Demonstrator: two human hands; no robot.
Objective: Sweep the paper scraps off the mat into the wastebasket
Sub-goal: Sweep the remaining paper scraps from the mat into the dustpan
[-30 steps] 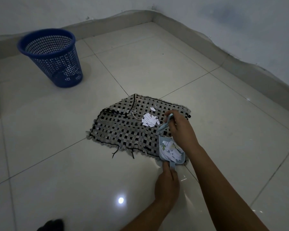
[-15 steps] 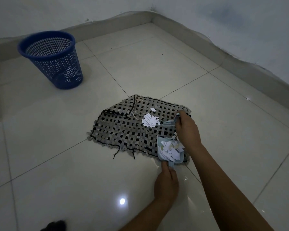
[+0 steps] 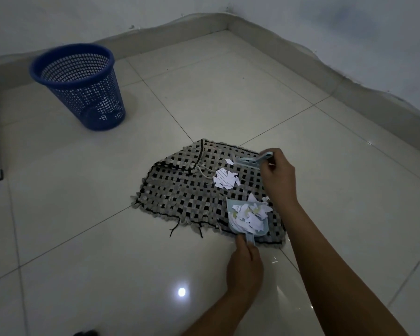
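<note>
Pale-blue plastic brush, held in the right hand, fingers curled round its handle, sits at the far edge of the mat. Left hand pinches the short handle of a pale-blue plastic dustpan resting on the mat's near right corner, heaped with torn white paper scraps. A second loose cluster of scraps lies on the weave between brush and pan. Mat: black-and-grey woven strips, frayed edges, rumpled. Blue mesh wastebasket stands upright on glossy floor tiles, well apart, far left.
</note>
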